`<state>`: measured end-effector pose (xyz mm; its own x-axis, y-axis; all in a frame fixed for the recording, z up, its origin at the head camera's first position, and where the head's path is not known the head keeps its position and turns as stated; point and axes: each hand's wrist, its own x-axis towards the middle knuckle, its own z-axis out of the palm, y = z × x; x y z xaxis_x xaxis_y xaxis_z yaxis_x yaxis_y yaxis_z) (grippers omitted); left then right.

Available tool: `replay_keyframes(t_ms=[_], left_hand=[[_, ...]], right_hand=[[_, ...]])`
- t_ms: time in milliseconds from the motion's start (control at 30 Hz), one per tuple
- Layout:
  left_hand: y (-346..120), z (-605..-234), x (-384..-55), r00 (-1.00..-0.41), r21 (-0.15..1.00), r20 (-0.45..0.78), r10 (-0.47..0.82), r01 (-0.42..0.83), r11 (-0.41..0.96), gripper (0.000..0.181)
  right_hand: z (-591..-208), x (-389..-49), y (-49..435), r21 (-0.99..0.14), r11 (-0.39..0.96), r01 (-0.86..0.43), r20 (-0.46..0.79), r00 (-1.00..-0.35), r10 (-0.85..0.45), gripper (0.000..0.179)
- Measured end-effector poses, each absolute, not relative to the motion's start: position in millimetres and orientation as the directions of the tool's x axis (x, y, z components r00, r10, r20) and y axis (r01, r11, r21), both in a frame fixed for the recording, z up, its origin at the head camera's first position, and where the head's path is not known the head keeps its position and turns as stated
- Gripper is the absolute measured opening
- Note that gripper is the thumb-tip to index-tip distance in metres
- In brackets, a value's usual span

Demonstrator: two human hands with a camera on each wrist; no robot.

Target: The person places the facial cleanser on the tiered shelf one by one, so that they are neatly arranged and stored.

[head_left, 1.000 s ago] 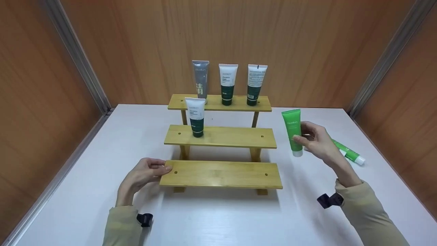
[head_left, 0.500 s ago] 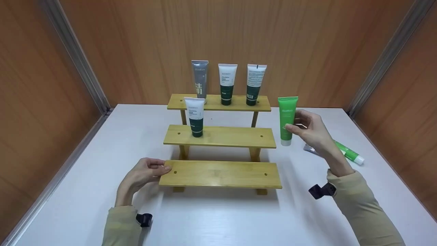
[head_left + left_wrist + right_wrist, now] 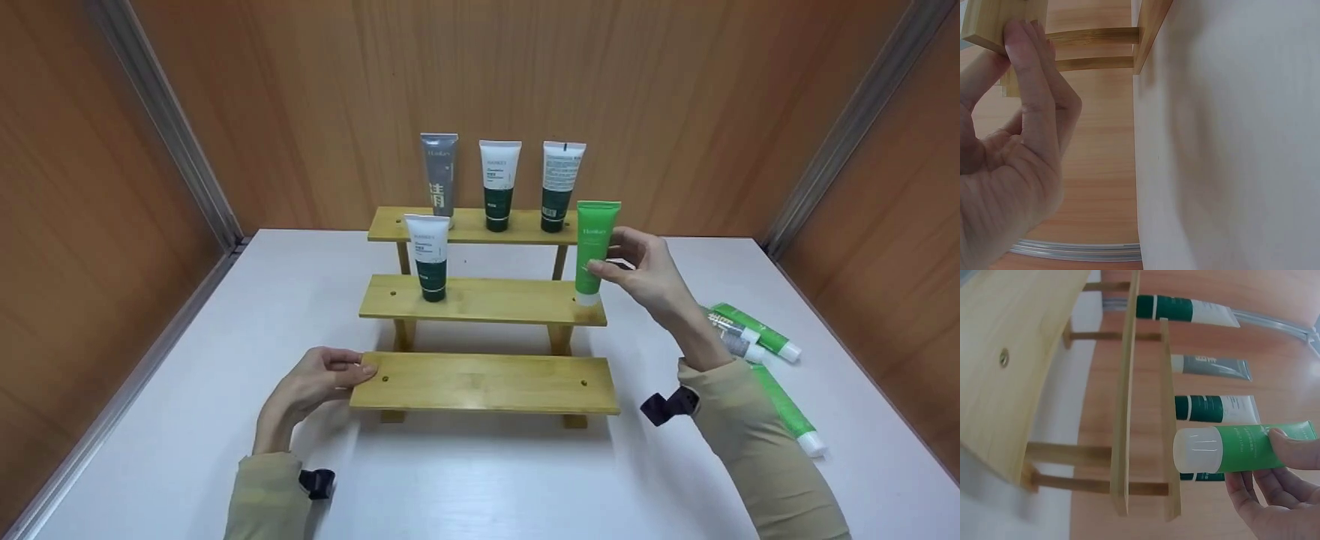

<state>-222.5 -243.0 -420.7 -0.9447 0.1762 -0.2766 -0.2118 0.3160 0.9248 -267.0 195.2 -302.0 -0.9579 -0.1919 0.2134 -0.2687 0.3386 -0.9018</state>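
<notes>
A three-tier wooden display stand (image 3: 484, 384) is in the middle of the head view. My left hand (image 3: 319, 382) pinches the left end of its lowest shelf, thumb on top; the left wrist view shows the fingers (image 3: 1033, 95) at the board's edge. My right hand (image 3: 649, 277) holds a green squeeze tube (image 3: 597, 244) upright, cap down, at the right end of the middle shelf (image 3: 510, 300). In the right wrist view its white cap (image 3: 1197, 450) points toward the shelves. A white and dark-green tube (image 3: 429, 255) stands at the left of that same shelf.
On the top shelf stand a grey tube (image 3: 441, 172) and two white and dark-green tubes (image 3: 499, 184). Right of the stand, green tubes (image 3: 787, 409) and a grey tube (image 3: 739, 341) lie on the white table (image 3: 480, 487). Wood-grain panels (image 3: 495, 90) enclose the table.
My right hand has carried the green tube left and up, from beside the stand to the middle shelf's right end. More lying tubes show behind the right arm. The left hand stays put.
</notes>
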Motion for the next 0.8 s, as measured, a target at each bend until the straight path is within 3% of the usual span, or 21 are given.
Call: replay_keyframes(t_ms=[800], left_hand=[[-243, -420, -221, -0.947, 0.917, -0.281, 0.159, -0.215, 0.337, 0.058]], right_hand=[[-327, -293, 127, -0.949, 0.202, -0.241, 0.190, -0.951, -0.244, 0.042]])
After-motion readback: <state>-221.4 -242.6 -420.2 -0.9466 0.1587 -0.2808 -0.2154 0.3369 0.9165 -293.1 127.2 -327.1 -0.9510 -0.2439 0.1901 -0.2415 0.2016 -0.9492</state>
